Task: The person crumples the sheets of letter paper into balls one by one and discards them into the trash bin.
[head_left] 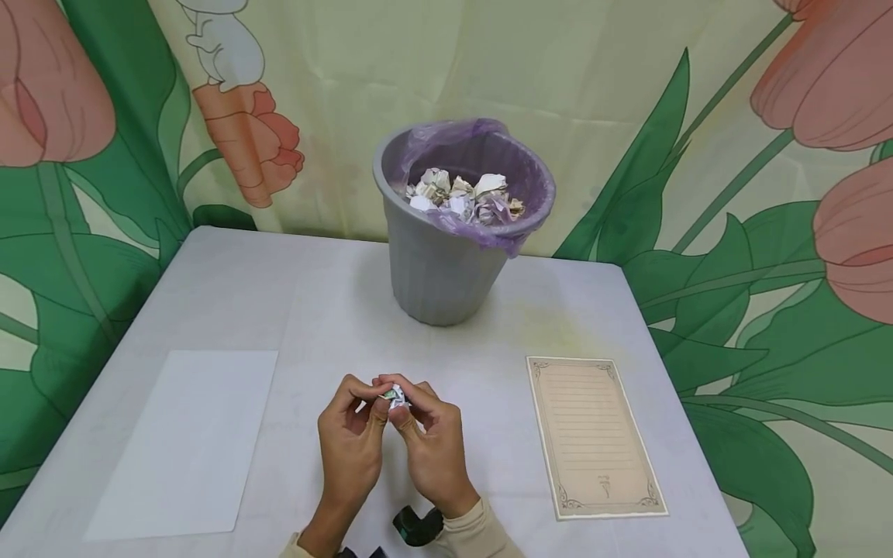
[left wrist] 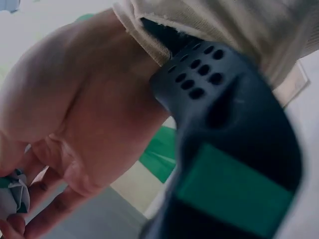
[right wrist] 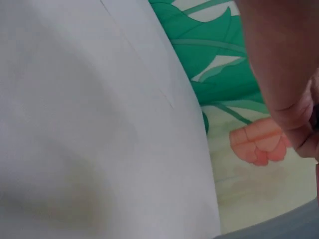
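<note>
A small crumpled piece of paper (head_left: 398, 398), white with a bit of green, is held between both hands over the near middle of the table. My left hand (head_left: 353, 443) pinches it from the left with thumb and forefinger. From the other side my right hand (head_left: 438, 448) pinches it, thumb and fingers curled in. The left wrist view shows the crumpled paper (left wrist: 14, 195) at the fingertips, its lower left edge cutting it off. Part of the right hand (right wrist: 284, 64) fills the right wrist view's upper right corner; the paper is hidden there.
Behind the hands stands a grey bin (head_left: 446, 271) with a purple liner (head_left: 530, 186), holding several crumpled papers (head_left: 463, 194). A blank white sheet (head_left: 188, 442) lies at left, a lined, ornate-bordered sheet (head_left: 598, 438) at right. A printed curtain (head_left: 335, 116) hangs behind the table.
</note>
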Tool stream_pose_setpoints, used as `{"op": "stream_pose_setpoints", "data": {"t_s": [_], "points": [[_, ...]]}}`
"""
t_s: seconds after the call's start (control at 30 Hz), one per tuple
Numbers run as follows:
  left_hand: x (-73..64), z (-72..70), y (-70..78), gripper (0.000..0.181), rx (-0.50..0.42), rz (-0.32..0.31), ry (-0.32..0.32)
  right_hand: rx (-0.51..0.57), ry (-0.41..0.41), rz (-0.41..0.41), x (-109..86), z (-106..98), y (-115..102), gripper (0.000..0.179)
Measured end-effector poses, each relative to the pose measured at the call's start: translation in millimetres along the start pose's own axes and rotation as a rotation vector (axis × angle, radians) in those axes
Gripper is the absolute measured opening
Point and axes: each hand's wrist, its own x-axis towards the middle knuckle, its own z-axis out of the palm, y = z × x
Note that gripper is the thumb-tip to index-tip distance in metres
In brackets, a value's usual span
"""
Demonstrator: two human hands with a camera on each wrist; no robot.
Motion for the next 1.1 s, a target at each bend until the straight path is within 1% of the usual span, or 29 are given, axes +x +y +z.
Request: {"op": "stream_pose_setpoints", "data": {"t_s": [0.1, 0.17, 0.23, 0.3, 0.37, 0.4, 0.47, 0.53, 0.57, 0.63, 0.7, 0.73, 0.8, 0.9, 0.97, 1.0, 1.03, 1.1], "points": [[-0.3, 0.8, 1.4, 0.011, 0.006, 0.011, 0.005, -0.041, 0.051, -0.049, -1.1, 4, -2, 0.029], [-0.6, -0.4, 3.2, 0.01, 0.013, 0.0, -0.006, -0.036, 0.079, -0.069, -0.9, 5, -3, 0.027], [-1.2, -3.2, 4.8, 0.012, 0.023, -0.017, -0.027, -0.002, 0.094, -0.076, 0.1, 5, -4, 0.026], [-1.8, -6.7, 6.5, 0.02, 0.055, -0.028, -0.067, 0.056, 0.106, -0.07, 1.6, 3, -4, 0.026], [-2.5, -10.0, 7.6, 0.029, 0.086, -0.018, -0.11, 0.107, 0.115, -0.068, 3.4, 2, -3, 0.026], [-2.8, -11.5, 7.7, 0.035, 0.101, -0.003, -0.131, 0.124, 0.12, -0.065, 4.1, 2, -3, 0.025], [-3.5, -13.9, 7.5, 0.046, 0.143, 0.048, -0.169, 0.142, 0.131, -0.055, 5.6, 1, -2, 0.024], [-3.9, -15.5, 6.4, 0.054, 0.195, 0.12, -0.186, 0.156, 0.127, -0.017, 7.2, 0, -2, 0.023], [-3.9, -16.4, 5.5, 0.058, 0.232, 0.161, -0.186, 0.163, 0.119, 0.017, 7.9, -1, -3, 0.023], [-3.4, -18.0, 2.9, 0.063, 0.315, 0.244, -0.175, 0.181, 0.09, 0.107, 9.1, -2, -5, 0.025], [-2.0, -19.6, 0.3, 0.06, 0.391, 0.307, -0.149, 0.199, 0.044, 0.201, 9.6, -4, -8, 0.03], [-1.0, -20.3, -1.5, 0.058, 0.418, 0.334, -0.132, 0.203, 0.015, 0.232, 9.6, -5, -9, 0.033], [1.0, -21.5, -4.0, 0.053, 0.453, 0.364, -0.106, 0.194, -0.043, 0.274, 9.5, -6, -11, 0.038], [2.6, -21.6, -6.5, 0.051, 0.462, 0.395, -0.071, 0.167, -0.13, 0.277, 9.9, -10, -12, 0.041], [3.2, -21.5, -6.9, 0.048, 0.456, 0.405, -0.053, 0.135, -0.193, 0.244, 11.3, -14, -12, 0.043], [3.2, -21.3, -6.7, 0.046, 0.44, 0.399, -0.048, 0.125, -0.227, 0.221, 12.2, -17, -11, 0.043], [3.5, -21.2, -6.0, 0.044, 0.415, 0.383, -0.045, 0.111, -0.258, 0.195, 13.1, -21, -10, 0.044], [3.4, -20.9, -3.8, 0.043, 0.333, 0.301, -0.06, 0.114, -0.313, 0.151, 14.6, -27, -7, 0.046]]}}
